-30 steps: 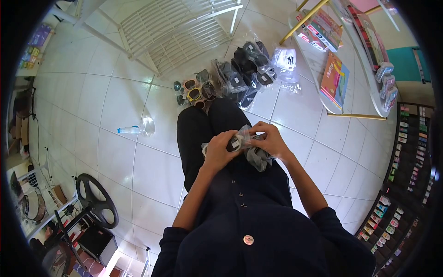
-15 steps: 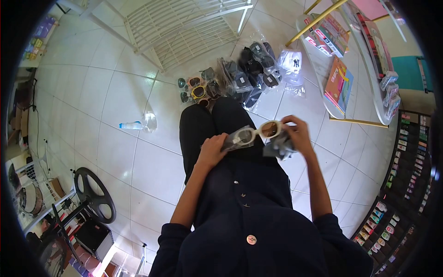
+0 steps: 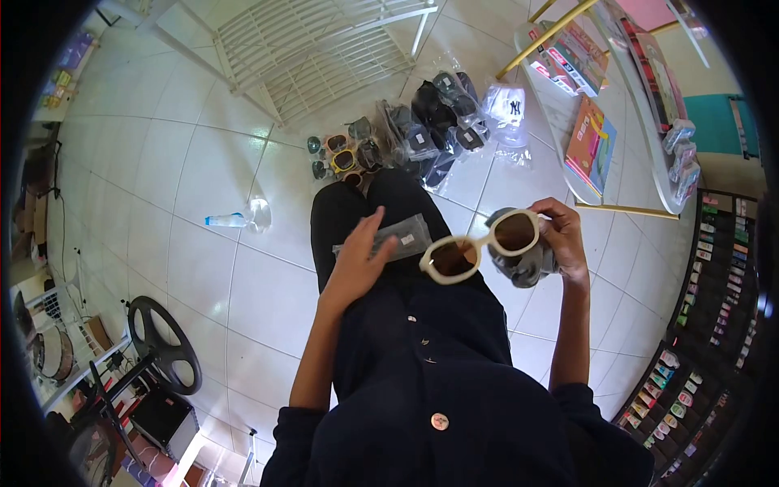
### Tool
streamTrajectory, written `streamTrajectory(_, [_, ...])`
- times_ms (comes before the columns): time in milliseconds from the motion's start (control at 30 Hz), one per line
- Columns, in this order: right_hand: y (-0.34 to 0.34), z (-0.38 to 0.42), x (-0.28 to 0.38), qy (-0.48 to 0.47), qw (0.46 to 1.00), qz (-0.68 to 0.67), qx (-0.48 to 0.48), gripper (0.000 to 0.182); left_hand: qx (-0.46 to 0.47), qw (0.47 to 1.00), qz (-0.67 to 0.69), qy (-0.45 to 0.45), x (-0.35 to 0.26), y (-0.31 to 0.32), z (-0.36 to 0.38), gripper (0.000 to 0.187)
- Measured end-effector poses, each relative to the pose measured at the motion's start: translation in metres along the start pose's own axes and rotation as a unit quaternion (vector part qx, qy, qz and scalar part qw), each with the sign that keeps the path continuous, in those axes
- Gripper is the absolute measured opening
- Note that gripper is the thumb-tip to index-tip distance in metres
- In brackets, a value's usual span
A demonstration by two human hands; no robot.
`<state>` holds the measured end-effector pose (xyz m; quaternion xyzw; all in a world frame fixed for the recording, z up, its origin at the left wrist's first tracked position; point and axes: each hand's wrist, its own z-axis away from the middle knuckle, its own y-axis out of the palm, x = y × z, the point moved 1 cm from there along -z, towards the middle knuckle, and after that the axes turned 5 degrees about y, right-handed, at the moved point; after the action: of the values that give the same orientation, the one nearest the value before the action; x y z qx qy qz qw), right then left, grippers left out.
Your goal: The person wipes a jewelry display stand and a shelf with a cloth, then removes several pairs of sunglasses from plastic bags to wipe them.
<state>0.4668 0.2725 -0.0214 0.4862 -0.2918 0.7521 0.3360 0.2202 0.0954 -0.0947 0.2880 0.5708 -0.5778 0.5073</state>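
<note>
Cream-framed sunglasses (image 3: 514, 233) with brown lenses hang from my right hand (image 3: 565, 241), whose fingers pinch them at one end. A crumpled grey cloth (image 3: 526, 268) is bunched in the same hand, just behind the sunglasses. My left hand (image 3: 357, 261) is open, fingers spread, over my thighs. Beside its fingers, a clear plastic sleeve (image 3: 411, 236) with a small white label lies across my lap.
Past my knees, several sunglasses (image 3: 344, 159) lie on the tiled floor beside bagged black caps (image 3: 442, 122) and a bagged white cap (image 3: 505, 105). A bottle (image 3: 227, 220) lies to the left. A white rack (image 3: 316, 57) and a shelf with books (image 3: 591, 146) stand ahead.
The sunglasses have come away from the plastic sleeve and moved up and right with my right hand. My left hand has let go of the sleeve, which now lies on my lap.
</note>
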Motion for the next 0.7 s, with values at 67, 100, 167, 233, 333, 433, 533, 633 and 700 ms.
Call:
streamTrajectory(67, [0.016,-0.003,0.011,-0.019,0.998,0.0,0.053,0.01,0.016,0.98,0.2,-0.018,-0.023,-0.007,-0.008,0.045])
streamTrajectory(100, [0.025,-0.005,0.018,-0.017,0.995,-0.015,0.101,0.01,0.155,0.927,0.333,-0.074,-0.037,-0.008,-0.009,0.044])
streamTrajectory(167, [0.037,-0.009,0.025,-0.02,0.984,-0.004,0.175,0.009,0.285,0.832,0.457,-0.132,-0.052,0.003,-0.003,0.04])
streamTrajectory(233, [0.047,-0.013,0.035,-0.019,0.982,0.001,0.189,0.009,0.324,0.749,0.569,-0.101,-0.055,0.015,0.0,0.035])
streamTrajectory(333, [0.053,-0.019,0.035,-0.011,0.98,0.032,0.195,0.01,0.292,0.72,0.624,-0.086,-0.052,0.024,0.005,0.033])
streamTrajectory(433, [0.053,-0.025,0.035,0.045,0.998,-0.022,0.042,0.016,0.202,0.75,0.624,-0.082,-0.05,0.023,0.006,0.03])
streamTrajectory(533, [0.049,-0.021,0.047,0.1,0.921,-0.347,-0.147,0.024,0.089,0.809,0.571,-0.103,-0.062,0.018,0.004,0.024])
streamTrajectory(633, [0.059,-0.02,0.042,0.056,0.921,-0.379,-0.072,0.027,0.038,0.849,0.524,-0.058,-0.06,0.017,0.002,0.024])
streamTrajectory(700, [0.088,-0.01,0.043,-0.033,0.973,-0.225,-0.046,0.026,0.048,0.875,0.479,-0.048,-0.063,0.017,0.001,0.027])
